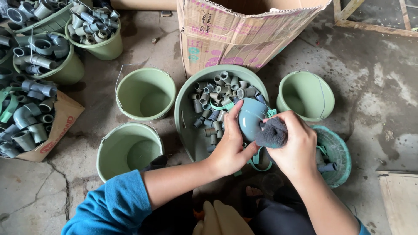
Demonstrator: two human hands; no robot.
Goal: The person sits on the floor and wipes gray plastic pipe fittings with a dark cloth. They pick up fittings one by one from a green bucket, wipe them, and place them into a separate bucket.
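Three green buckets (146, 93) sit empty; left hand (229, 148) grips a grey pipe elbow (250, 118), right hand (296, 146) pinches a dark rag (271, 132) against it, basin (185, 104) half-full.

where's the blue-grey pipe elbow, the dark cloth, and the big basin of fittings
blue-grey pipe elbow (250, 116), head view, its curved back
dark cloth (271, 132), head view, its bunched middle
big basin (185, 104), head view, its left rim

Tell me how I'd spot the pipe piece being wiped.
Find the big green basin below the cardboard box. Above it, the left hand holds a blue-grey elbow fitting. It is far bigger than the small fittings inside.
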